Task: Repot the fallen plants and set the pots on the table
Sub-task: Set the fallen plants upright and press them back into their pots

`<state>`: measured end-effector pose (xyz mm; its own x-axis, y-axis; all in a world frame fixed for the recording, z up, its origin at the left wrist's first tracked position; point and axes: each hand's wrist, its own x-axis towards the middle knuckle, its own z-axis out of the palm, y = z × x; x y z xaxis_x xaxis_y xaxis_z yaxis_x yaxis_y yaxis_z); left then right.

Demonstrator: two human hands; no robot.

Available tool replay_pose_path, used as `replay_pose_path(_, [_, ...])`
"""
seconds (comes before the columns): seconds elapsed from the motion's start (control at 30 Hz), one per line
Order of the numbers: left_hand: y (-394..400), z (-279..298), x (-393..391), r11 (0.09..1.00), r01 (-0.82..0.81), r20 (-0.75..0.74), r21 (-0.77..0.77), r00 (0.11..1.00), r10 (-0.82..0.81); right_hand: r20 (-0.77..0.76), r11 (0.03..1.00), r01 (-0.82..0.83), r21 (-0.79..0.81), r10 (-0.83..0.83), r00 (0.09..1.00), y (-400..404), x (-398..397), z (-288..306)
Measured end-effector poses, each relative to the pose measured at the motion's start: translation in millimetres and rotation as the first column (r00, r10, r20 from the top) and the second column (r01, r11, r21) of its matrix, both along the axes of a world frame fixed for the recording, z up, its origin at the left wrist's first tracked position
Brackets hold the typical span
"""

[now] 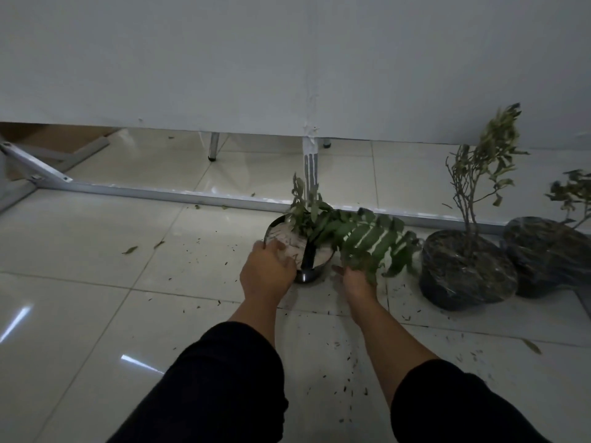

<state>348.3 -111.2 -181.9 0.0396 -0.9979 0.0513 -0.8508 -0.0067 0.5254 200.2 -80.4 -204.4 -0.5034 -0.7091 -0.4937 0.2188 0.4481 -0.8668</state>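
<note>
A shiny metal pot (305, 275) with pale filling stands on the tiled floor, and a leafy green plant (361, 236) leans out of it to the right. My left hand (267, 271) grips the pot's near left rim. My right hand (355, 281) reaches in on the pot's right side, partly under the leaves; whether its fingers touch the pot is hidden. Right of it stand two plants in black plastic-wrapped root bags (465, 270), (550, 255). The table, covered by a white cloth (287, 75), rises just behind.
A metal frame bar (160, 191) runs along the floor under the table, with table legs (213, 148) behind it. Loose soil crumbs and fallen leaves (129, 250) are scattered over the glossy tiles.
</note>
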Motion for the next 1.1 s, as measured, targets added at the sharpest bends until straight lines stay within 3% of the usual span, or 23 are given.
replay_pose_path(0.07, [-2,-3,1,0.999,0.05,0.014,-0.01,0.999,-0.05,-0.021,0.999,0.015,-0.052,-0.017,1.0,-1,0,-5])
replay_pose_path(0.2, [-8,-7,1,0.991,0.052,-0.079,0.123,0.996,-0.043,-0.149,0.994,-0.095,-0.056,0.086,0.985,4,6,3])
replay_pose_path(0.5, [11,-5,-6,0.998,-0.055,0.046,-0.019,0.997,0.056,-0.379,0.95,-0.292,-0.107,0.233,0.896,0,2,10])
replay_pose_path(0.87, [31,5,-34,1.0,0.029,0.125,-0.001,0.992,-0.028,-0.453,0.936,-0.341,-0.086,0.268,0.85,7,-22,22])
replay_pose_path(1.1, [44,27,-85,0.995,0.085,-0.005,-0.056,0.996,-0.086,-0.531,0.929,-0.345,-0.131,0.228,0.816,32,-73,42])
